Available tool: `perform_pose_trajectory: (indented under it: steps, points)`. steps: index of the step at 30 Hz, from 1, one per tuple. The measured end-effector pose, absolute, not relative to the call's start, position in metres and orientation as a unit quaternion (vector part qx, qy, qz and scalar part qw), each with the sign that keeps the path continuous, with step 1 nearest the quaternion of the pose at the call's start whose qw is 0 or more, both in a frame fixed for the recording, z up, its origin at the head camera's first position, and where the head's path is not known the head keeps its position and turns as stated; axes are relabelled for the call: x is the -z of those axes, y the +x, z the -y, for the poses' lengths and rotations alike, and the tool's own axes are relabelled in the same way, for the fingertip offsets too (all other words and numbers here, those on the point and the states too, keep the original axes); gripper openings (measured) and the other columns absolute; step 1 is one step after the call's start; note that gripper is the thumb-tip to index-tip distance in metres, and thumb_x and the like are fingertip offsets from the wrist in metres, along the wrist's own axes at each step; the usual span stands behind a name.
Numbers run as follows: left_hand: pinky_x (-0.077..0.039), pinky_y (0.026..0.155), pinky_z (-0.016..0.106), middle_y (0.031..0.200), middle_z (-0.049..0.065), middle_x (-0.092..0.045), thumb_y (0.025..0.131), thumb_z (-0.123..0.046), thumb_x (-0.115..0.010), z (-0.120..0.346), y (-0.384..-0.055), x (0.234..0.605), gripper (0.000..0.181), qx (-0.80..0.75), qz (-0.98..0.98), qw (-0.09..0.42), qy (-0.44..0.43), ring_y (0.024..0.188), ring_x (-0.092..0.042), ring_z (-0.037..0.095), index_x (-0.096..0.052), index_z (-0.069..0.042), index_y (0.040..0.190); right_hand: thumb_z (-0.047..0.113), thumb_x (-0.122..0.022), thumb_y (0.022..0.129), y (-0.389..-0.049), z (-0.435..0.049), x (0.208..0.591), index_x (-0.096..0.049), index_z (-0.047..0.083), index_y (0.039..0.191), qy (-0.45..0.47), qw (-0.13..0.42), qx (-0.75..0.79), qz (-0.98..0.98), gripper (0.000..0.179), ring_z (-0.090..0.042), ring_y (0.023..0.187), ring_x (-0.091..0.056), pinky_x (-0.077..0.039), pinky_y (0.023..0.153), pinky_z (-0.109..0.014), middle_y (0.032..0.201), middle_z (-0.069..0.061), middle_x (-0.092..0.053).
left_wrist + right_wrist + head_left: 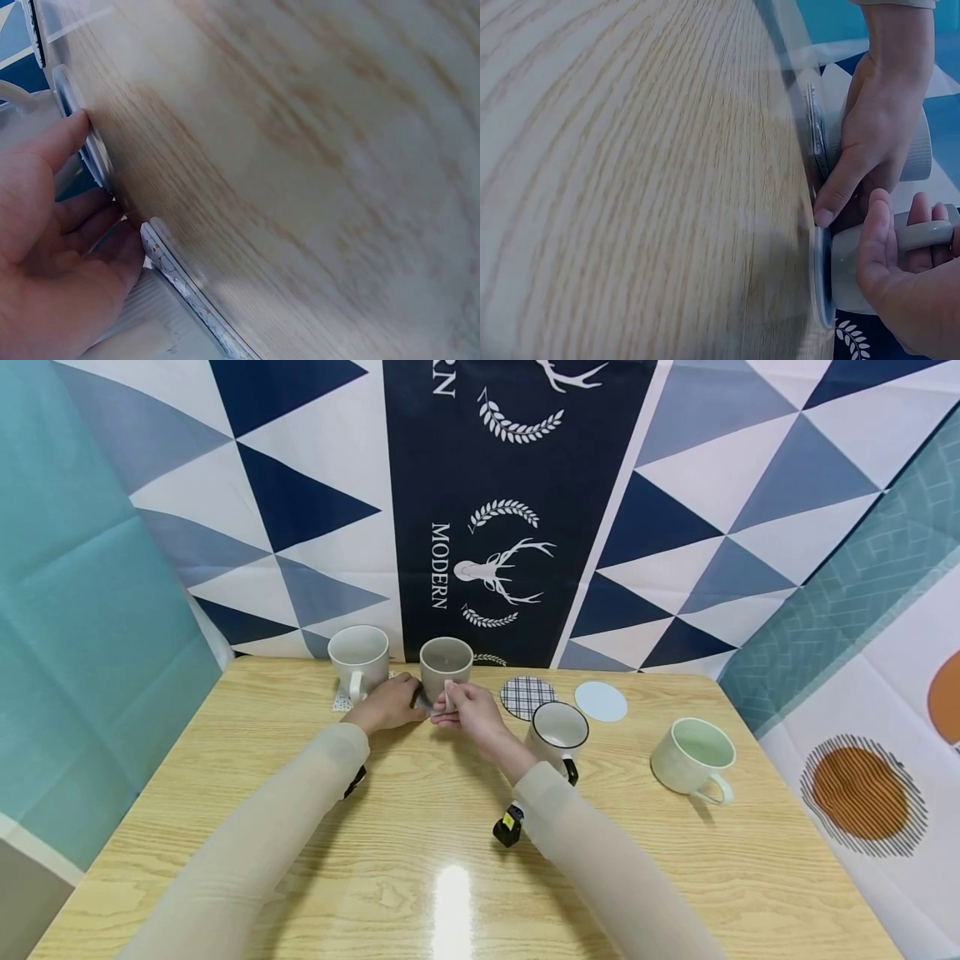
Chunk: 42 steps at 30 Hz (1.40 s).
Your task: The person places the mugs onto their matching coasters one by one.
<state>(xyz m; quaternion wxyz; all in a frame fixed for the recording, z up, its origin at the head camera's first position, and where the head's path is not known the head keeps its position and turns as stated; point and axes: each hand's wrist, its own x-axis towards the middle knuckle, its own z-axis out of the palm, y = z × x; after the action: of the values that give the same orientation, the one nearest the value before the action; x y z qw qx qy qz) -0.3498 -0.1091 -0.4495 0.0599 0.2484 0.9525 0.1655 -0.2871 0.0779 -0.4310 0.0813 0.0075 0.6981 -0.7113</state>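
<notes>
My right hand (476, 714) pinches the handle of a grey mug (437, 680) at the back of the table. Its base stands at a round coaster (824, 292) with a pale rim and dark blue face, overlapping it in the right wrist view. My left hand (390, 703) holds this coaster's left edge, thumb (75, 129) on the rim and bent fingers at its far side. Beside the left hand, a white ribbed mug (377, 670) stands upright on a square speckled coaster (341, 700), its handle facing front.
Right of my hands lie a round plaid coaster (528, 697) and a round white coaster (601, 702). A white mug with black rim and handle (540, 752) stands behind my right forearm. A pale green mug (672, 767) is farther right. A patterned cloth wall borders the table's back.
</notes>
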Motion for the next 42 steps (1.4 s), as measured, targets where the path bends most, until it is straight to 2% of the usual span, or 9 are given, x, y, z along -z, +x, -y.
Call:
perform_pose_trajectory:
  steps: [11,21,29,38,42]
  points:
    - [-0.047,0.115,0.052,0.137,0.027,-0.059,0.1,-0.032,-0.073,0.108,-0.352,0.452,0.059,-0.168,-0.953,0.06,0.243,0.127,-0.059,0.041,-0.058,0.01,0.138,0.028,-0.05,0.115,-0.288,-0.077,0.433,-0.067,-0.005,0.109,0.009,0.084,0.707,-0.702,0.038,-0.02,0.083,-0.077,-0.065,0.09,-0.042,0.095,-0.01,-0.072]
    - [-0.046,0.116,0.051,0.139,0.026,-0.059,0.101,-0.032,-0.072,0.105,-0.344,0.442,0.057,-0.174,-0.953,0.06,0.239,0.13,-0.059,0.041,-0.059,0.01,0.137,0.029,-0.05,0.115,-0.288,-0.077,0.436,-0.068,-0.004,0.108,0.012,0.091,0.702,-0.706,0.038,-0.017,0.082,-0.076,-0.065,0.086,-0.035,0.096,-0.01,-0.073]
    - [-0.046,0.115,0.053,0.138,0.027,-0.059,0.099,-0.032,-0.072,0.108,-0.353,0.452,0.057,-0.178,-0.954,0.066,0.231,0.128,-0.059,0.042,-0.059,0.01,0.136,0.031,-0.048,0.116,-0.287,-0.074,0.434,-0.067,-0.006,0.112,0.013,0.103,0.696,-0.71,0.041,-0.021,0.088,-0.077,-0.065,0.088,-0.035,0.103,-0.016,-0.074]
    - [-0.046,0.115,0.052,0.138,0.026,-0.059,0.1,-0.034,-0.071,0.11,-0.358,0.459,0.058,-0.183,-0.953,0.065,0.232,0.128,-0.059,0.041,-0.059,0.009,0.136,0.03,-0.047,0.116,-0.289,-0.074,0.434,-0.067,-0.007,0.115,0.006,0.113,0.694,-0.711,0.042,-0.021,0.089,-0.077,-0.065,0.089,-0.037,0.104,-0.016,-0.074]
    - [-0.047,0.114,0.052,0.136,0.025,-0.06,0.1,-0.034,-0.071,0.11,-0.359,0.46,0.057,-0.18,-0.954,0.064,0.233,0.127,-0.06,0.04,-0.06,0.009,0.136,0.029,-0.046,0.116,-0.288,-0.076,0.431,-0.067,-0.008,0.121,0.007,0.122,0.683,-0.72,0.043,-0.028,0.096,-0.077,-0.064,0.092,-0.04,0.116,-0.021,-0.073]
